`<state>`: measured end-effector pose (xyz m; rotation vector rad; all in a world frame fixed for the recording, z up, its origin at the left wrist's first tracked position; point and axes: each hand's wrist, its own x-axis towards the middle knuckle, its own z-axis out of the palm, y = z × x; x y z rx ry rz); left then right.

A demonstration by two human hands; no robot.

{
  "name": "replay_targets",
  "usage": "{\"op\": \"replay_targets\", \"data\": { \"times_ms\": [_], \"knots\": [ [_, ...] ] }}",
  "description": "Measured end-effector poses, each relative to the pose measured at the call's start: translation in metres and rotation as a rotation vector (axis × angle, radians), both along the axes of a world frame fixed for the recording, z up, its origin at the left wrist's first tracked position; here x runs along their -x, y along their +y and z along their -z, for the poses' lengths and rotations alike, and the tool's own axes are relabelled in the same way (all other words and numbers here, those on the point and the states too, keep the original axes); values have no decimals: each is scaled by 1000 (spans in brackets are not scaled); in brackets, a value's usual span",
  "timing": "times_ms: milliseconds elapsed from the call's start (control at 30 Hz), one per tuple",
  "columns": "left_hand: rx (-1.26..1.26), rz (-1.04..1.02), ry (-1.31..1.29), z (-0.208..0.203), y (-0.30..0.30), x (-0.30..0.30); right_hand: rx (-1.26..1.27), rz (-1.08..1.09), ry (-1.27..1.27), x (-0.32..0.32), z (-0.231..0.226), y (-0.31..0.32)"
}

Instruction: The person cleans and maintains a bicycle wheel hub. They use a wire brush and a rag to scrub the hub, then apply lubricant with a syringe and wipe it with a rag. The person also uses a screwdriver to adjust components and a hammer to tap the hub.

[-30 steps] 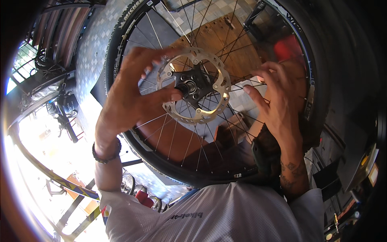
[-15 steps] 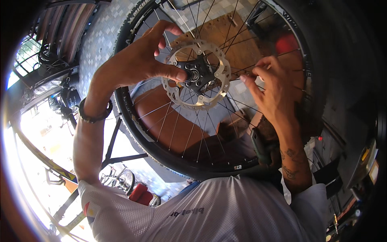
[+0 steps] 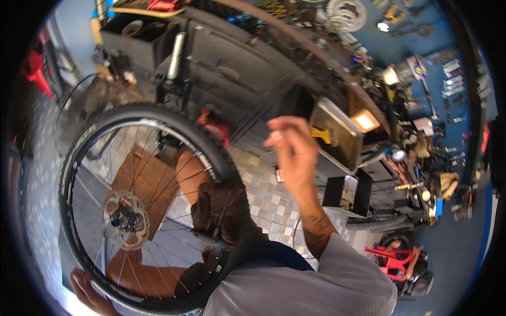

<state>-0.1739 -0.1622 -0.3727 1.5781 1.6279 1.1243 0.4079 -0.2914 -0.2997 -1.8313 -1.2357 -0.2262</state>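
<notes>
A bicycle wheel (image 3: pixel 197 131) with a black tyre leans across my thighs, its disc-brake rotor (image 3: pixel 128 243) facing up. My left hand (image 3: pixel 90 293) is at the tyre's lower left edge, its fingers curled against the rubber and partly hidden. Away from the wheel, my right hand (image 3: pixel 296 150) is raised in front of the workbench. Its fingertips are pinched together and blurred, so whatever lies between them cannot be made out.
Ahead runs a dark workbench (image 3: pixel 232 68) with drawers. A metal tray (image 3: pixel 337 136) holding a yellow-handled brush (image 3: pixel 322 135) sits right of my hand. Tools hang on the blue wall (image 3: pixel 416 45). A wooden board (image 3: pixel 139 181) shows behind the spokes. A loose tyre (image 3: pixel 377 222) lies at right.
The view has swung right toward the workbench. My left hand has left the hub for the tyre's edge. My right hand has moved off the spokes, out beyond the wheel.
</notes>
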Motion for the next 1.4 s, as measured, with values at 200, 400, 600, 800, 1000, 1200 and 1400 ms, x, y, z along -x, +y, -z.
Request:
{"op": "replay_targets", "data": {
  "times_ms": [200,400,600,800,1000,1200,1400],
  "knots": [
    [-207,-393,-116,18,-24,33,88,889,-676,-124,-82,-141],
    [-344,-305,-22,-7,-17,13,595,973,-242,-175,-132,-200],
    [-351,-181,235,-8,-20,39,343,485,695,-246,-131,-219],
    [-66,-294,-303,-3,-49,19,-346,387,895,-261,-97,-203],
    [-21,-44,-356,-45,-72,-113,-368,195,271,-92,-18,-130],
    [72,591,-819,-106,-68,-258,-76,-697,782,170,48,-74],
    [271,158,-446,-110,-39,-172,691,-1356,467,221,71,-2]
  ]
}}
